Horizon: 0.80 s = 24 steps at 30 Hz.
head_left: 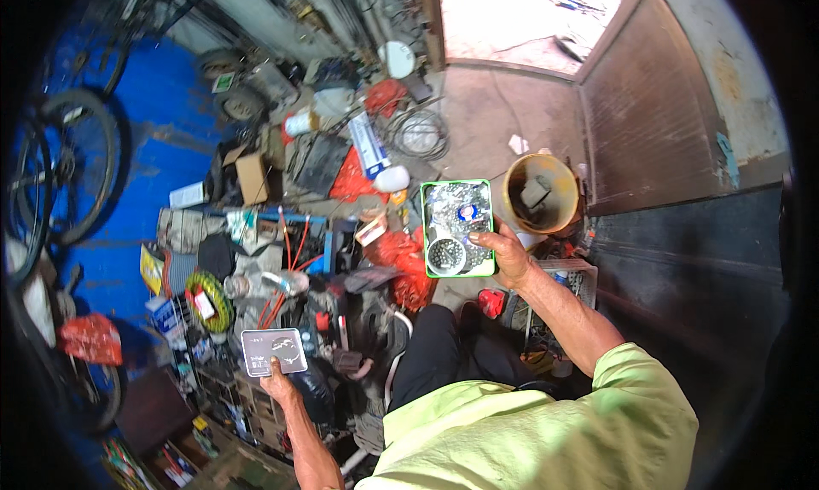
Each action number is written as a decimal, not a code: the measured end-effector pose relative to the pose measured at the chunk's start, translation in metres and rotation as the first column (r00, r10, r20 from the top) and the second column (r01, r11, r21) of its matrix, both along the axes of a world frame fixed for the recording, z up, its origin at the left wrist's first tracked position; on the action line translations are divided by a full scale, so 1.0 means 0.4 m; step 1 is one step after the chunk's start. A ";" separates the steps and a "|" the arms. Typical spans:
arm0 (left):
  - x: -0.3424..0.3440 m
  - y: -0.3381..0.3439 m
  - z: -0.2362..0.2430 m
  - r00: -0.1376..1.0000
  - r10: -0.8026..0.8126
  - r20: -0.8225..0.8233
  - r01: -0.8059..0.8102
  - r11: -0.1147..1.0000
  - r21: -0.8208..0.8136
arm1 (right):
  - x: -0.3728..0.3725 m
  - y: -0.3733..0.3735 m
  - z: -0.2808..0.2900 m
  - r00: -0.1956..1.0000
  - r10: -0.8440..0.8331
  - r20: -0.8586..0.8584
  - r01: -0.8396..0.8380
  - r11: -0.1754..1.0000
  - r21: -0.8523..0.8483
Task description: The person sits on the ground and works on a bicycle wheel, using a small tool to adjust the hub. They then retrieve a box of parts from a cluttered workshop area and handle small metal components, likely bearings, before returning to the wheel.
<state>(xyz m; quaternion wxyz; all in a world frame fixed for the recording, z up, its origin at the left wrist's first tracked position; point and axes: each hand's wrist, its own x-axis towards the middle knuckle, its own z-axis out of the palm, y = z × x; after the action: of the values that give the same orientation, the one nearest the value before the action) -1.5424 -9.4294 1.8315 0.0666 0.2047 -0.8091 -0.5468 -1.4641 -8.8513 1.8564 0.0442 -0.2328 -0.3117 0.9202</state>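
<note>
My right hand (509, 255) grips a green-rimmed rectangular tray (457, 198) by its right side, thumb over the edge. In the tray lie many small shiny metal pieces, a round container (445, 255) full of similar pieces and a small blue-and-white item (468, 213). Lower left, my left hand (277, 382) holds a flat silver-grey rectangular item (260, 349) with a dark round area and markings, thumb on its face; I cannot make out exactly what it is. The two hands are apart.
A cluttered bench (183, 230) with hoses and a coiled yellow-green tire stands on the left, beside bicycles (107, 183) against blue panels. A yellow bucket (525, 166), red bags (405, 251), a wire coil (414, 136) and cardboard box (252, 174) crowd the floor. An open doorway and dark door (640, 132) are ahead.
</note>
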 end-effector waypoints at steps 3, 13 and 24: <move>-0.072 0.173 0.003 0.984 -0.143 0.106 0.157 0.977 -0.143 | 0.007 0.207 0.020 0.994 -0.106 -0.026 0.106 0.994 -0.002; -0.398 0.715 -0.131 0.795 -0.507 0.333 0.569 0.814 -0.119 | -0.253 0.886 -0.070 0.901 -0.434 0.025 0.433 0.901 0.026; -1.295 1.898 0.096 0.754 -0.571 0.324 0.584 0.809 0.066 | -0.516 1.613 0.090 0.771 -0.635 0.054 0.637 0.766 -0.085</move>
<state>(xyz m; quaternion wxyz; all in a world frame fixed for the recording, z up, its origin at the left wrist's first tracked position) -2.0604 -8.6702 1.8698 -0.2372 0.0320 -0.8424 -0.4827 -1.6706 -8.2060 1.8926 0.3382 -0.3364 -0.1694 0.8624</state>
